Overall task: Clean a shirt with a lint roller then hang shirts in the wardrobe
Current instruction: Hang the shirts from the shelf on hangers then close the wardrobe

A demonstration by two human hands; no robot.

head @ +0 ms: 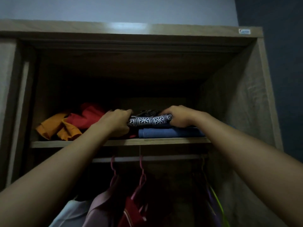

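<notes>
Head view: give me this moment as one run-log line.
left hand + right hand: gripping patterned folded garment | location: top shelf, on blue folded garment | rail below: pink hangers

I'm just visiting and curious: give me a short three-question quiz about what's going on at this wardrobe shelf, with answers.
1. True or false: both hands are on the black-and-white patterned garment.
2. What lies directly under that folded garment? A) a blue folded garment B) an orange cloth C) a hanger
3. Fill in: below the shelf, pink hangers hang from a ____.

Key
1. True: the left hand grips its left end and the right hand its right end.
2. A: the blue folded garment; the orange cloth lies off to the left.
3. rail.
</notes>
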